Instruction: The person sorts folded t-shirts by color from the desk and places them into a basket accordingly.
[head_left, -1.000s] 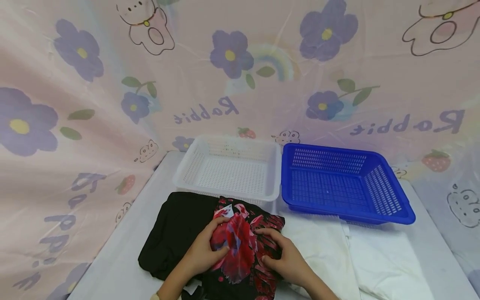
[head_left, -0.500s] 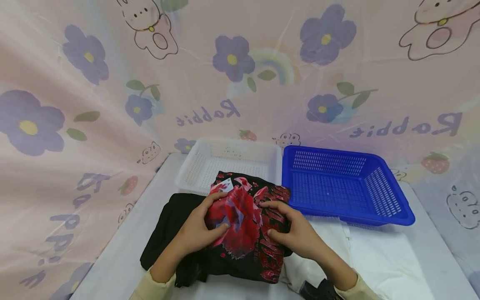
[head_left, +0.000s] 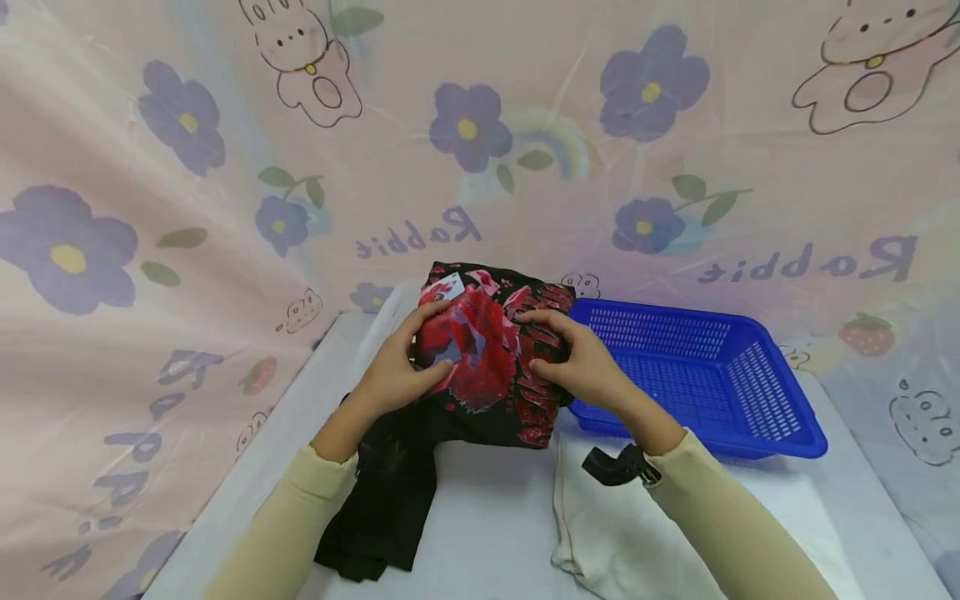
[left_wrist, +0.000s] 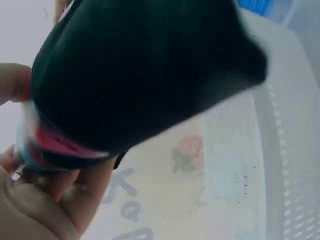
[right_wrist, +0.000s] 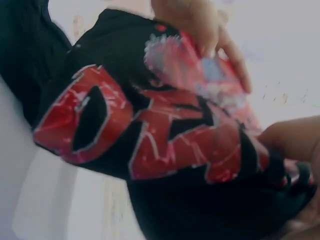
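Observation:
A folded black garment with a large red flower and red lettering point(head_left: 476, 350) is held up in front of me, over the white basket. My left hand point(head_left: 397, 367) grips its left side and my right hand point(head_left: 588, 362) its right side, with thumbs on the printed face. In the left wrist view, fingers of the left hand point(left_wrist: 55, 205) curl at the edge of the dark cloth. The right wrist view shows the lettering point(right_wrist: 185, 135) close up, beside the right hand point(right_wrist: 295, 140). A white tag point(head_left: 447, 287) lies on the garment's upper left.
Mostly hidden behind the garment, the white basket point(head_left: 372, 333) stands at the back left. Beside it is a blue basket point(head_left: 738, 392). A plain black garment point(head_left: 390, 517) lies front left; white folded cloth point(head_left: 622, 521) lies front right. A printed curtain point(head_left: 525, 208) hangs behind.
Both hands have lifted the flowered garment off the table and carried it away from me, to over the white basket. The plain black garment beneath is now more exposed.

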